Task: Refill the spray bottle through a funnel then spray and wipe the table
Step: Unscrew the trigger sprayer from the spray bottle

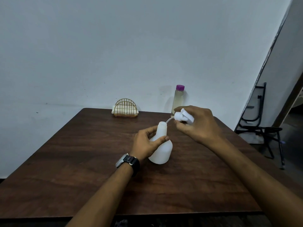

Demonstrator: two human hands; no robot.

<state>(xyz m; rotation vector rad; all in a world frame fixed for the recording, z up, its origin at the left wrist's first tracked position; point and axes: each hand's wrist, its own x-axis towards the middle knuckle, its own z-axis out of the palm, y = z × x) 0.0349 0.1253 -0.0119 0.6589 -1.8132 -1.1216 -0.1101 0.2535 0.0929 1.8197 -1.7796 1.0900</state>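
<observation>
Gripping spray bottle [162, 153] neck, your left hand [145, 145] steadies it | right hand [197, 126] pinches trigger head [180, 115], dip tube [169, 119] seemingly clear | mouth bared for refilling

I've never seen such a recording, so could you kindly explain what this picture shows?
There is no machine: a person wears a camera on the head, looking down at their own two hands. The left hand grips a white spray bottle standing on the brown table. The right hand holds its spray head, off the bottle, with the thin tube reaching the open neck. At the far edge stand a purple-capped bottle of yellowish liquid and a gold wire napkin holder.
</observation>
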